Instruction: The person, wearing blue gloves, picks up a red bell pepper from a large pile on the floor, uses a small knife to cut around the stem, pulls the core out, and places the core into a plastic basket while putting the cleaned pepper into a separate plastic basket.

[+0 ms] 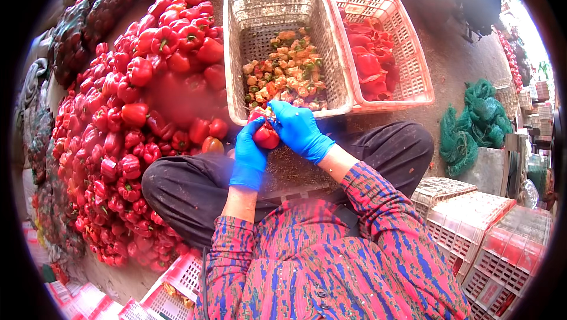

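Note:
My left hand (250, 156), in a blue glove, is closed around a red bell pepper (267, 137) just above my lap. My right hand (297, 131), gloved the same way, presses against the stem end of the pepper with its fingers curled. Whatever sits inside those fingers is hidden. Right behind both hands stands a dirty white plastic crate (341, 72), with many cut-out pepper cores (290, 63) lying in it. Against its right side is a pink-and-white crate (411, 42) holding hollowed red pepper pieces (371, 54).
A large heap of whole red peppers (112, 137) spreads along my left side. Green netting (472, 125) lies to the right. Stacked crates (469, 219) stand near my right elbow. Far right at the back, a person in dark clothes (481, 4) is visible.

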Demonstrator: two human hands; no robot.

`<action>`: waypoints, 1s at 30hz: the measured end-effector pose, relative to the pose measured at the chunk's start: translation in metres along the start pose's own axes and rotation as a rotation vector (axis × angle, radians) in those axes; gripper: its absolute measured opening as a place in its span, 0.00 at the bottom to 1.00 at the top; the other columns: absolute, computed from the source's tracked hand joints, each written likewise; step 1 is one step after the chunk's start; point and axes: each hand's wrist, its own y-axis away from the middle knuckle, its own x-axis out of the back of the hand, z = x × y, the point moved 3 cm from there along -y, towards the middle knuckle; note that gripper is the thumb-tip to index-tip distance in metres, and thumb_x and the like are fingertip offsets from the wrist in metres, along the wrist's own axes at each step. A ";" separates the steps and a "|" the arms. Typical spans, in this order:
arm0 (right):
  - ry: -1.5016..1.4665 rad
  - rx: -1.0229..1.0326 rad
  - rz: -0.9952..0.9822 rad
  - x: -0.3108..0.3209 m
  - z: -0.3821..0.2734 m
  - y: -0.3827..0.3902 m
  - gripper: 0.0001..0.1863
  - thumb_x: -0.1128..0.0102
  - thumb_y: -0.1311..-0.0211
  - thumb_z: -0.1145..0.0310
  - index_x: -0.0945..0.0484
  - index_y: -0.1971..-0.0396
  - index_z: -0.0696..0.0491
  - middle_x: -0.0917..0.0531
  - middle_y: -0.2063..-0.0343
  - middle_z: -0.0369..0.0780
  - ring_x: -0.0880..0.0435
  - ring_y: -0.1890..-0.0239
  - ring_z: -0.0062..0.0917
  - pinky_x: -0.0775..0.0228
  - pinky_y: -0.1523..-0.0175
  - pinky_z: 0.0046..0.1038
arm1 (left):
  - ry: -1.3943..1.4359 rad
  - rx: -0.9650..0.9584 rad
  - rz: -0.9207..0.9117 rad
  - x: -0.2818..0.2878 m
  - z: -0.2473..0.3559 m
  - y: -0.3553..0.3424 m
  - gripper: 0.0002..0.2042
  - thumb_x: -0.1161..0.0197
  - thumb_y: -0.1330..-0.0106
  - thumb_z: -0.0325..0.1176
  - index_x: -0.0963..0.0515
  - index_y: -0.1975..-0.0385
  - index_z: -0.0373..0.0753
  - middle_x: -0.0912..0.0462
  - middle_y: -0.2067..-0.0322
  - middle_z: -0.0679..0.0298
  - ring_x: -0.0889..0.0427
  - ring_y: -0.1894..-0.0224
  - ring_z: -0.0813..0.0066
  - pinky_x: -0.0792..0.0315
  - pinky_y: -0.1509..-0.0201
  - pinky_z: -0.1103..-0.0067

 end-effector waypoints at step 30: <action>-1.013 -0.767 0.066 0.049 0.075 0.027 0.13 0.36 0.41 0.71 0.21 0.56 0.55 0.18 0.69 0.35 0.19 0.70 0.18 0.25 0.63 0.22 | -0.656 -0.512 -0.251 -0.062 0.015 0.010 0.27 0.37 0.33 0.44 0.31 0.38 0.38 0.22 0.57 0.63 0.24 0.62 0.80 0.31 0.62 0.83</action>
